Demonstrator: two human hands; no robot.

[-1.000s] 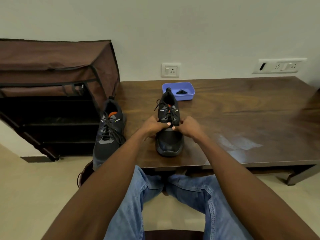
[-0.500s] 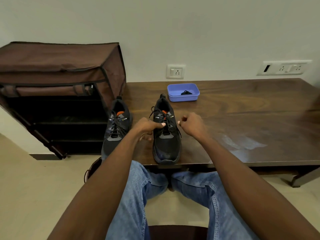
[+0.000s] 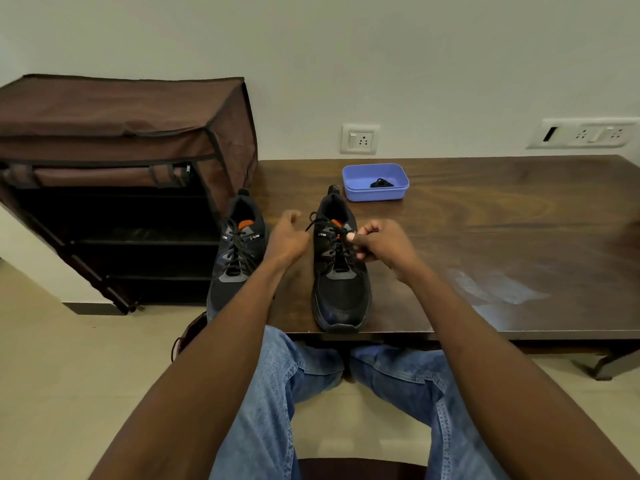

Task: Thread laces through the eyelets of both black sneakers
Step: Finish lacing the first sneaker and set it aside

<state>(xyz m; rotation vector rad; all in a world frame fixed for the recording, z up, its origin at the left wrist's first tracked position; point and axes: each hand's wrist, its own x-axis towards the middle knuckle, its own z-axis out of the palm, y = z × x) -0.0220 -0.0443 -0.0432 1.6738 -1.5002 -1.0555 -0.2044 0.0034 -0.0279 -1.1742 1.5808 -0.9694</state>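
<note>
Both low black mesh sneakers with orange tongue tabs are sitting on the dark wooden table point(image 3: 485, 216), the left sneaker point(image 3: 239, 251) at nine o'clock of the right sneaker point(image 3: 337, 268). Both are showing laces crossing up their eyelets, so threading is looking nearly finished. The right hand point(image 3: 384, 244) is pinching the black lace point(image 3: 330, 233) on the right sneaker; the left hand point(image 3: 287, 239) is hovering between the shoes, fingers loosely curled, gripping nothing visible.
</note>
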